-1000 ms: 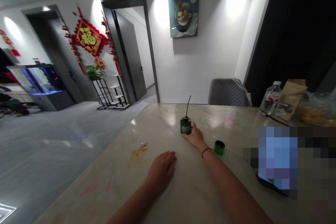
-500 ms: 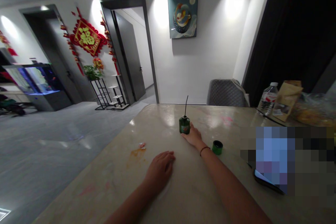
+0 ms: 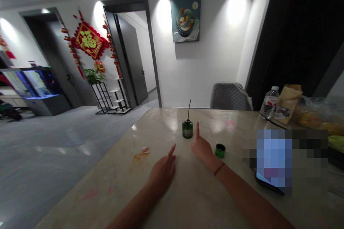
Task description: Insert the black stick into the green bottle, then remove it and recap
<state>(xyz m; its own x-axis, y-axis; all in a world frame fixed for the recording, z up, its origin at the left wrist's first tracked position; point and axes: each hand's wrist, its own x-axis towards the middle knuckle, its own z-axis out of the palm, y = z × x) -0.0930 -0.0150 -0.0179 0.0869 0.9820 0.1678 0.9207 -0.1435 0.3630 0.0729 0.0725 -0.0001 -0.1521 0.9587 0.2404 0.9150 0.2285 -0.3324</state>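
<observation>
A small dark green glass bottle (image 3: 187,130) with one thin black stick rising from its neck stands upright on the table (image 3: 120,193). Just right of it, my right hand (image 3: 202,147) points its index finger away from me, the other fingers curled, apart from the bottle and holding nothing. Nearer to me, my left hand (image 3: 162,172) rests over the tabletop with its index finger stretched out and nothing held. To the right of my right hand sits a green ring-shaped cap (image 3: 220,151) with a dark inside.
On the right stand a phone (image 3: 270,185), partly blurred out, a water bottle (image 3: 269,103), a brown paper bag (image 3: 288,103) and a clear plastic bag (image 3: 311,114). Small pinkish bits (image 3: 145,149) lie left, by an orange stain. A grey chair (image 3: 229,96) is beyond the table.
My right hand has let go of the green bottle and drawn back to the right, its index finger now extended. My left index finger has lifted and straightened. The bottle stays standing.
</observation>
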